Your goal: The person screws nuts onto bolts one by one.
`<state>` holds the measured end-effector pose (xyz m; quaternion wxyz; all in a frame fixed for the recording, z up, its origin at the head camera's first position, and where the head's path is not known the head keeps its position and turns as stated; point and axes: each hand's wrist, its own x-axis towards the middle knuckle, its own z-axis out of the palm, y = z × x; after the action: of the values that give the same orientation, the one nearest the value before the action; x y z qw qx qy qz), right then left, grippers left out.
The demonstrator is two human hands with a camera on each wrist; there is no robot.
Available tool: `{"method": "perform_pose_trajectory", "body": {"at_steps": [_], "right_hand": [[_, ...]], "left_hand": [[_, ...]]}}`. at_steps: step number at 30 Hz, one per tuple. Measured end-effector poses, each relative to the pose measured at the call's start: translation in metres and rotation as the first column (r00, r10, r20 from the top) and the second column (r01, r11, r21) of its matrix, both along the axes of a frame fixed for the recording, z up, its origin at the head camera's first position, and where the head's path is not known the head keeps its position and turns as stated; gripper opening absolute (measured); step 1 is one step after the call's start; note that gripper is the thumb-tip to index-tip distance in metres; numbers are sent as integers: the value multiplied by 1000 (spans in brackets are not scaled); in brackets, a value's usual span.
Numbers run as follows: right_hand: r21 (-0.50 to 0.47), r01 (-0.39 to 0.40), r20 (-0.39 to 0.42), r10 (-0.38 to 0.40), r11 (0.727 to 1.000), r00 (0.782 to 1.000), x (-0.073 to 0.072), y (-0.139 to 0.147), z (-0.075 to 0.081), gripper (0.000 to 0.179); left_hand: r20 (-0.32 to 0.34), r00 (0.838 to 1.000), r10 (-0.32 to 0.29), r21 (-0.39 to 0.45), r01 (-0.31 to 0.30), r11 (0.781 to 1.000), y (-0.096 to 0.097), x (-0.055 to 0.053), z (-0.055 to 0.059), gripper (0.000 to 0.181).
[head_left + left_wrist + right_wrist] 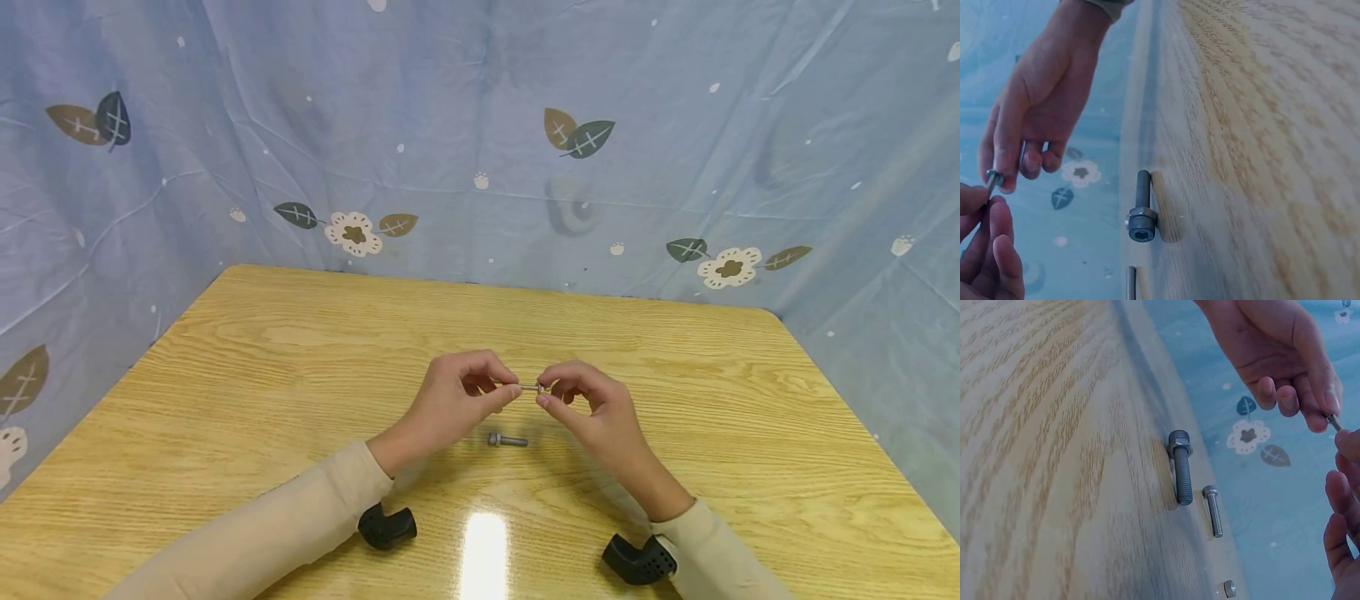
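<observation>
A thin small bolt (529,387) is held level over the table, between the two hands. My left hand (463,392) pinches it by its left end with thumb and fingertips. At its right end sits a small nut (995,177), which my right hand (596,407) pinches between thumb and forefinger. Below the hands a large socket-head bolt (508,440) lies on the table with a hex nut (1180,449) up against its head. Beside it in the right wrist view are a smaller bolt (1213,511) and a loose nut (1229,589).
The wooden table (300,333) has a bright light reflection at its front. A blue patterned cloth (480,100) hangs behind and at both sides. Black wrist mounts (387,527) sit below the beige sleeves (285,525).
</observation>
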<state>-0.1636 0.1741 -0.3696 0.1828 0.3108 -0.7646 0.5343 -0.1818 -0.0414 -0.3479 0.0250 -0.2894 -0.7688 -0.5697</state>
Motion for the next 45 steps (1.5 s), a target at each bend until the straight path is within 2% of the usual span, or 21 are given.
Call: {"method": "perform_pose_trajectory", "body": {"at_steps": [9,15,19,22,24,28,36,41,45], "right_hand": [[19,48,25,-49,999,998,1,0,-1,24],[22,55,-9,-55,998,998,1,-3,-2,20],[8,66,-3,-66,998,998,1,-2,-2,20],[1,73,15,-73,997,997,2,-2,-1,21],[0,76,26,-76,997,997,2,-2,-1,21],[10,79,37,-79,997,996,2,-3,0,20],[47,94,39,-96,994,995,4,-4,-1,20],[38,84,42,-86,996,995,4,-4,-1,20],[27,81,43,-82,996,996,4,-4,-1,20]], "left_hand": [[5,1000,-23,-13,23,1000,0,-2,-2,3],[18,1000,-12,-36,12,999,-1,-2,-2,7],[88,996,-27,-24,29,999,-2,-1,0,8],[151,987,-56,5,56,998,-2,-2,-1,11],[170,982,-81,28,77,997,-2,-3,-3,16],[155,983,-102,50,96,994,-2,-3,-3,17],[132,988,-84,36,80,996,-2,-3,-3,7],[116,990,-81,15,80,997,-2,-2,-4,11],[142,986,-87,8,87,996,-2,-1,-4,13]]}}
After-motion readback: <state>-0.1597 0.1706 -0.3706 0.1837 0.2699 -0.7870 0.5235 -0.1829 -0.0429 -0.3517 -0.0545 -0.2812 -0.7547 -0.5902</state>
